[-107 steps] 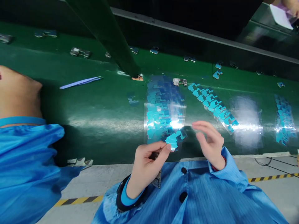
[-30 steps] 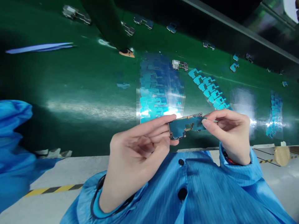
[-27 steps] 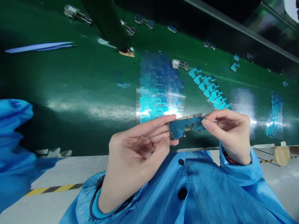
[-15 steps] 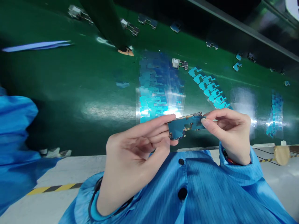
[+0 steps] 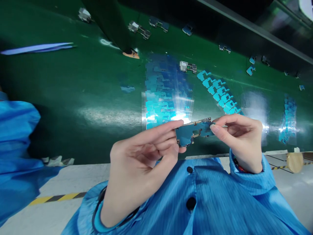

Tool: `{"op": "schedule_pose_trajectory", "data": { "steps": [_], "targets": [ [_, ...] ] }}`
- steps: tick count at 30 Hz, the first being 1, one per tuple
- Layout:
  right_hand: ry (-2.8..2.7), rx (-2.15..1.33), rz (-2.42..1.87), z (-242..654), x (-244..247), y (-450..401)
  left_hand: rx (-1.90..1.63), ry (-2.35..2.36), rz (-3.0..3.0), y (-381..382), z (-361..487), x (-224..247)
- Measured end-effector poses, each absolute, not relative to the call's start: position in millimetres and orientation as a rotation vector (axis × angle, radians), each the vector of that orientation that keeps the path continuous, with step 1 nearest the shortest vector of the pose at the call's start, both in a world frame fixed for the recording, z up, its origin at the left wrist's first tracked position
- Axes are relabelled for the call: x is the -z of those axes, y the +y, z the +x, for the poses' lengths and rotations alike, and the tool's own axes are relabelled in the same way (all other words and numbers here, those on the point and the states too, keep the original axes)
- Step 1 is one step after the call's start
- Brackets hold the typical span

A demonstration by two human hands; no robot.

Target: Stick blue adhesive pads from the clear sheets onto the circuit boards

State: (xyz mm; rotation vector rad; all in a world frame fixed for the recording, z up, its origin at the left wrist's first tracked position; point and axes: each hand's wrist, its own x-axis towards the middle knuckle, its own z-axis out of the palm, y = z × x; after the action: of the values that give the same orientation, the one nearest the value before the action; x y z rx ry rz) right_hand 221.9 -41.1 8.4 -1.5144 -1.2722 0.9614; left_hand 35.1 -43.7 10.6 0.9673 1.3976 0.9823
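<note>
My left hand (image 5: 146, 166) holds a circuit board (image 5: 185, 134) by its left end, fingers behind it and thumb at its lower edge. Blue film covers much of the board's face, and a small gap shows in its middle. At the other end, my right hand (image 5: 241, 137) is closed in a pinch, thumb and forefinger on the board's right edge. Whether a bit of film is also between those fingertips cannot be made out. Just beyond the board lies a clear sheet of blue die-cut film stickers (image 5: 160, 98). Another circuit board (image 5: 187, 67) lies past that sheet.
A narrower strip of blue stickers (image 5: 218, 91) lies at right, with another sticker sheet (image 5: 288, 119) farther off. Several boards (image 5: 139, 30) form a row along the back of the green surface (image 5: 102, 81). A dark post (image 5: 110, 29) slants in. A blue sleeve (image 5: 17, 137) is at left.
The boards in the back row have shifted slightly to the right. My hands and the held circuit board have stayed almost still.
</note>
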Motion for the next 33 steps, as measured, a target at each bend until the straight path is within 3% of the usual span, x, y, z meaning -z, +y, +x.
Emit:
{"op": "schedule_pose_trajectory", "data": {
  "steps": [33],
  "targets": [
    [-1.288, -0.964, -1.496, 215.3, -0.9, -43.4, -1.000, 1.442, 0.989, -36.9, 44.3, -1.2]
  ]
}}
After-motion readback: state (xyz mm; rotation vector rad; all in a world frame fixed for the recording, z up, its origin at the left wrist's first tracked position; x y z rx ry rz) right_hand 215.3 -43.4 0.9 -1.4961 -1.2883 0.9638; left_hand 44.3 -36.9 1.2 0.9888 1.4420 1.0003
